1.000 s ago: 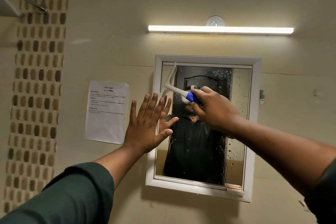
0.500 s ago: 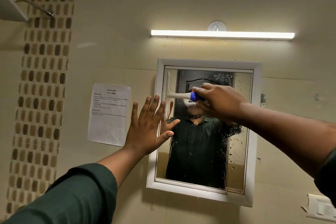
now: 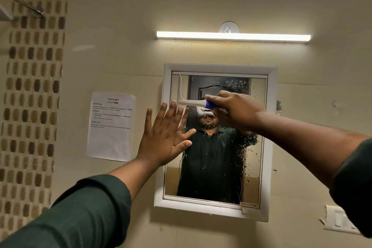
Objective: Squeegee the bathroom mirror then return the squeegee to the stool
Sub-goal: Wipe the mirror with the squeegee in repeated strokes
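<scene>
Nearest the camera, two forearms in dark green sleeves (image 3: pixel 80 211) reach up toward the wall. The left hand (image 3: pixel 163 137) is spread flat with its fingers apart, palm pressed over the mirror's left frame edge, its thumb overlapping the glass. The right hand (image 3: pixel 235 110) is closed around the blue grip of the squeegee (image 3: pixel 193 102), whose white handle runs level to the left. The blade stands upright against the glass close to the left side of the mirror (image 3: pixel 213 167), in its upper part, just above the left hand's fingertips. Water droplets speckle the right portion of the glass, while the left portion looks clearer. The mirror sits in a white frame (image 3: pixel 269 147) on a beige wall. A printed paper sheet (image 3: pixel 110 127) is stuck to the wall left of the mirror, and a lit tube light (image 3: pixel 233 36) runs above it. A strip of brown mosaic tiles (image 3: pixel 34 86) runs down the far left.
</scene>
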